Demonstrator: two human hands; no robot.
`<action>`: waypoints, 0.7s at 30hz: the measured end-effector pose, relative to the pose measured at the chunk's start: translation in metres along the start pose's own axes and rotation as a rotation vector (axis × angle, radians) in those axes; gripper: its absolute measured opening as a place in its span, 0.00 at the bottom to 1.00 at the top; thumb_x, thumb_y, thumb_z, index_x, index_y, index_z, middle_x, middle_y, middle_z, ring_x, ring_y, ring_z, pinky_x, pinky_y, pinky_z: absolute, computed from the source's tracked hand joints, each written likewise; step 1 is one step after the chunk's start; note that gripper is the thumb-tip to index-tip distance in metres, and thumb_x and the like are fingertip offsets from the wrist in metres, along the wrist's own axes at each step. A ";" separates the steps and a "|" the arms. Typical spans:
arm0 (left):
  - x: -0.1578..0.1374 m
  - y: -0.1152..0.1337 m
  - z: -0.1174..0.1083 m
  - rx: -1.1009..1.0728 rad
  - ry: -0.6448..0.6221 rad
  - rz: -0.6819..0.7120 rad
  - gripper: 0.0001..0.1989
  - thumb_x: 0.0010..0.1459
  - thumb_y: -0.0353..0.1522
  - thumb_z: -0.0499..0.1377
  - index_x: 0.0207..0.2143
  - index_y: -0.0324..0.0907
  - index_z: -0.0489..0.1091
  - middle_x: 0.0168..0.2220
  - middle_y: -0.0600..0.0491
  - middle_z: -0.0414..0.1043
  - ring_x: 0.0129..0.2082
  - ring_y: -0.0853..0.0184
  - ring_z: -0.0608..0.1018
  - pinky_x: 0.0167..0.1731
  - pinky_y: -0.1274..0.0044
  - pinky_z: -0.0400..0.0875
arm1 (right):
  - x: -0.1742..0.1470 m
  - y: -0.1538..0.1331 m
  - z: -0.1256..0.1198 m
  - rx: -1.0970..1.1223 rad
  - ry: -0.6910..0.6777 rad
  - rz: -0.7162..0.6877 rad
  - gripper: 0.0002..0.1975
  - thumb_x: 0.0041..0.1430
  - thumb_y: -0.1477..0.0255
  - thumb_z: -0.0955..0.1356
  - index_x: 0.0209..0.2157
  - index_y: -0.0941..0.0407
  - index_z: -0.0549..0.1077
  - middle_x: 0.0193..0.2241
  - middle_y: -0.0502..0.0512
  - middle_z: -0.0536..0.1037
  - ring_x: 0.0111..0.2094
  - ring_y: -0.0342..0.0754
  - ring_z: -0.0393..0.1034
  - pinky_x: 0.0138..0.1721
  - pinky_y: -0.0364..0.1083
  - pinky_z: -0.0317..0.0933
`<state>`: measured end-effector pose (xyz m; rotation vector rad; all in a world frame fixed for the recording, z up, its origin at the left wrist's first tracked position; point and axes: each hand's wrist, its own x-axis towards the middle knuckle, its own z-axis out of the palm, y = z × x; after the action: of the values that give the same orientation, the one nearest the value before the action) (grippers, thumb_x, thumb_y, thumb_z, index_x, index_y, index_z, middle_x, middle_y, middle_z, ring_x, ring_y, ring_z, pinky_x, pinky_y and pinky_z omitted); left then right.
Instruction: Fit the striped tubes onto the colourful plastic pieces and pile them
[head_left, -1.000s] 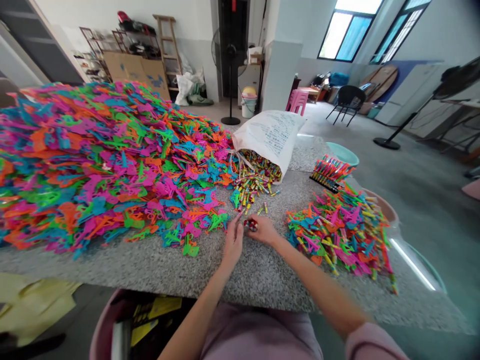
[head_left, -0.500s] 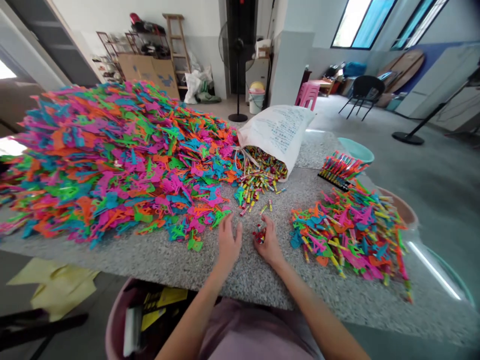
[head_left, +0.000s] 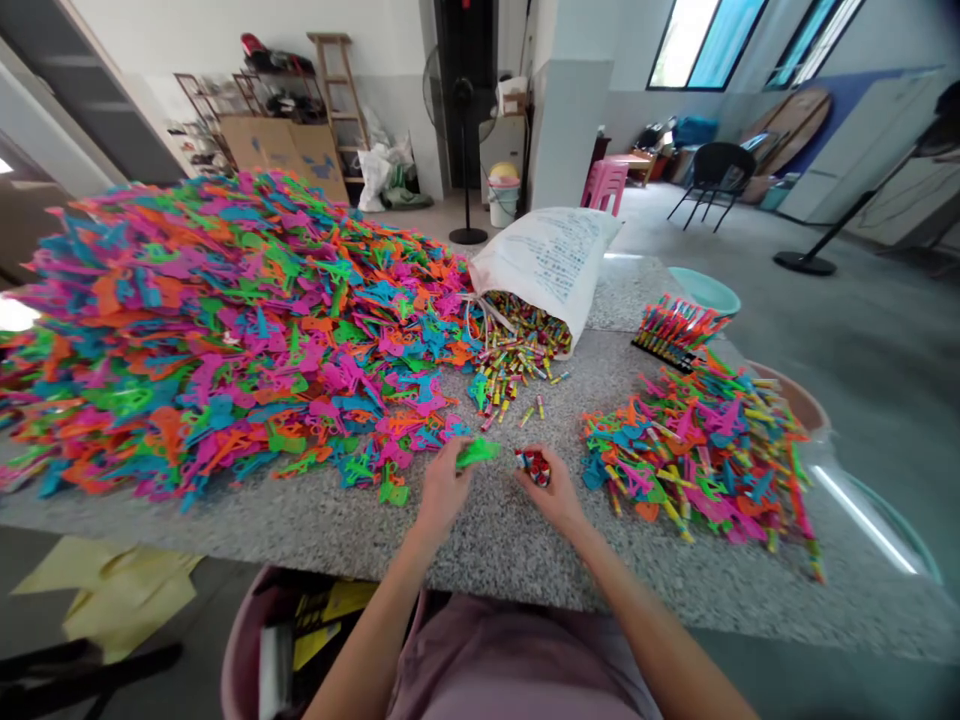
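Observation:
My left hand [head_left: 444, 486] pinches a green plastic piece [head_left: 478, 452], flat and blurred, above the near part of the stone table. Across from it, my right hand [head_left: 553, 490] is closed around a bunch of small red and white tubes [head_left: 533, 465]. A gap separates the two hands. Left of them rises a big heap of flat plastic pieces [head_left: 247, 340] in pink, orange, green and blue. Beyond my hands, small yellow and red tubes [head_left: 517, 365] spill from a white sack [head_left: 551, 255]. A smaller pile of pieces joined to tubes [head_left: 697, 460] lies to the right.
The speckled stone table [head_left: 315, 535] runs across the view. A black rack of upright sticks [head_left: 664, 354] stands behind the right pile. Basins [head_left: 705, 288] sit along the right edge. Below the table's front edge is a pink tub [head_left: 244, 640] with yellow packets.
My left hand has taken hold of a green plastic piece at the heap's edge. The right hand has turned, showing more of the tubes in it. The view has shifted slightly.

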<state>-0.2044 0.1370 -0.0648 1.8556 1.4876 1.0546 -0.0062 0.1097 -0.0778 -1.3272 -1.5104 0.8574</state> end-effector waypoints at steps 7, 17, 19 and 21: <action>-0.016 0.050 0.007 -0.686 -0.165 -0.315 0.25 0.44 0.35 0.68 0.47 0.41 0.71 0.28 0.56 0.74 0.28 0.69 0.76 0.31 0.77 0.71 | -0.013 -0.035 -0.012 0.195 0.027 0.065 0.12 0.52 0.67 0.69 0.37 0.56 0.69 0.27 0.48 0.73 0.28 0.44 0.66 0.30 0.42 0.62; -0.038 0.090 0.010 -0.958 -0.125 -0.502 0.16 0.49 0.40 0.66 0.36 0.41 0.70 0.29 0.56 0.74 0.30 0.71 0.77 0.31 0.78 0.71 | -0.049 -0.063 -0.041 0.075 0.030 0.050 0.10 0.54 0.70 0.68 0.40 0.55 0.70 0.27 0.48 0.73 0.26 0.44 0.67 0.29 0.42 0.62; -0.040 0.097 0.009 -0.935 -0.139 -0.479 0.16 0.49 0.40 0.66 0.36 0.40 0.70 0.29 0.56 0.74 0.29 0.71 0.76 0.30 0.79 0.71 | -0.055 -0.065 -0.047 0.067 0.016 0.021 0.12 0.55 0.72 0.67 0.42 0.54 0.70 0.29 0.50 0.75 0.28 0.45 0.69 0.31 0.43 0.64; -0.041 0.101 0.010 -0.919 -0.153 -0.468 0.15 0.49 0.40 0.66 0.35 0.40 0.70 0.28 0.56 0.73 0.27 0.71 0.75 0.29 0.80 0.70 | -0.059 -0.068 -0.051 0.019 0.023 -0.037 0.12 0.55 0.73 0.66 0.43 0.54 0.71 0.33 0.53 0.75 0.33 0.47 0.70 0.36 0.45 0.65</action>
<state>-0.1441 0.0732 0.0000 0.8693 0.9968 1.0647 0.0185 0.0366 -0.0086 -1.2877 -1.5010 0.8281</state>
